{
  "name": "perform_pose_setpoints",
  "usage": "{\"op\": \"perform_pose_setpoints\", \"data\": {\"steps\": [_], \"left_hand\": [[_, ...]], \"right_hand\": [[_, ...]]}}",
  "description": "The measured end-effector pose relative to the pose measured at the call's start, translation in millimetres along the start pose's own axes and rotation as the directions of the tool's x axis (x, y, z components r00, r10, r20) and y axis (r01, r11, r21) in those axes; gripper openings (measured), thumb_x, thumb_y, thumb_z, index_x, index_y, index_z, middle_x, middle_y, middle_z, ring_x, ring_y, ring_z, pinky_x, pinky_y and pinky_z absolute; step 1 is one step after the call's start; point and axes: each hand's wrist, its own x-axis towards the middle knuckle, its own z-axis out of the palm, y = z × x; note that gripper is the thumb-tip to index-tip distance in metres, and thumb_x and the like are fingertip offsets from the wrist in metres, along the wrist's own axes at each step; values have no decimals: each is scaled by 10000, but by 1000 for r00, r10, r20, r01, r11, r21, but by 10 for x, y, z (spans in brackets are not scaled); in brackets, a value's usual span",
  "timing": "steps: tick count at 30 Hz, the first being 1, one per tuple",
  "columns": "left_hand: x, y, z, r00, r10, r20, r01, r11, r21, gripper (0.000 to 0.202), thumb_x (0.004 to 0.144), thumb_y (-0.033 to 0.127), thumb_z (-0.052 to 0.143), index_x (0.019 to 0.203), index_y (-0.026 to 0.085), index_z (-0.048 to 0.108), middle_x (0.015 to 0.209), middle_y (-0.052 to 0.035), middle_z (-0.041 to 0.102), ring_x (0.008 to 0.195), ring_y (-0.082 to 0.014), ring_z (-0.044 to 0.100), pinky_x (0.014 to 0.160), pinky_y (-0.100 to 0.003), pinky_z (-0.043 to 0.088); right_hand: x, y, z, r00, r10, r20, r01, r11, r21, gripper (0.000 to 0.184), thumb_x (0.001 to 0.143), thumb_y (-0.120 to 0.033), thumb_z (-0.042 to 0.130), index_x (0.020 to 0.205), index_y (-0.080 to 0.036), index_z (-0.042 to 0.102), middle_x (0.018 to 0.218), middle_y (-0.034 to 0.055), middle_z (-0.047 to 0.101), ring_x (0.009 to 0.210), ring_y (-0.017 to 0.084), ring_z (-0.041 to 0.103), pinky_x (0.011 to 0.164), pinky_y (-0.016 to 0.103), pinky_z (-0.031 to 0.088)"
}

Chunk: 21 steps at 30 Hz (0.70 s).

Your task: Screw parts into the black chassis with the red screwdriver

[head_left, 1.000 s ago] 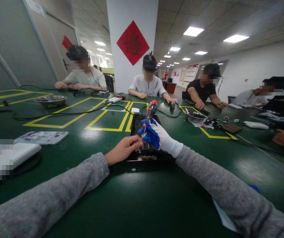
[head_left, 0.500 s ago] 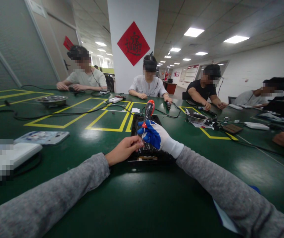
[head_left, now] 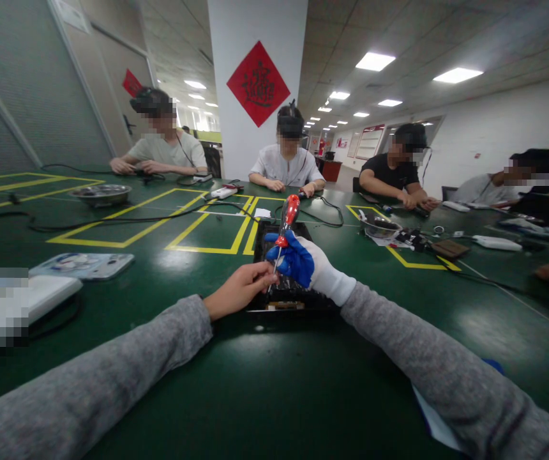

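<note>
Since the earlier frames, only the screwdriver [head_left: 288,219] had tipped slightly, while the green table [head_left: 159,255] and black tray [head_left: 261,237] stayed put. The gloved right hand [head_left: 303,265] was clamped on its handle, apparently driving a screw in the tray, which next called for steady downward turning. The bare left hand [head_left: 239,291] pinched the shaft near its tip.

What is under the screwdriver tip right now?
The screwdriver points down into a black tray on the green table. The left hand and gloved right hand cover the spot beneath its tip.
</note>
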Motion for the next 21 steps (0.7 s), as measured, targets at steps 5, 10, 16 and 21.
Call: {"op": "perform_pose_setpoints", "data": {"steps": [5,10,16,21], "left_hand": [[5,1,3,1000,-8,1,8,1000,16,298,854,401,415,732,143,499,634,30,435,600,-105,431,579,-219,361],[0,20,-4,1000,-3,13,3,1000,1,286,859,384,410,760,140,521,643,30,445,599,-100,428,576,-213,353],[-2,28,0,1000,-16,12,16,1000,-20,264,854,367,427,748,141,511,622,37,444,587,-97,429,568,-209,349],[-3,55,-1,1000,-16,10,16,1000,-20,249,847,355,453,755,135,525,635,36,454,591,-95,447,578,-211,357]], "right_hand": [[20,39,-8,999,-42,-33,40,998,-54,305,840,-408,490,999,-156,554,706,31,669,486,101,593,445,211,491],[13,69,33,978,-143,-152,131,988,-86,279,745,-421,618,839,-178,519,630,-9,643,445,91,572,432,200,482],[16,14,-1,1000,25,-1,-25,999,40,369,855,-471,420,996,-151,540,690,34,669,507,123,603,442,234,497],[31,25,-43,999,-14,47,13,1000,15,306,875,-378,424,1034,-144,542,705,29,660,498,108,592,447,223,494]]}}
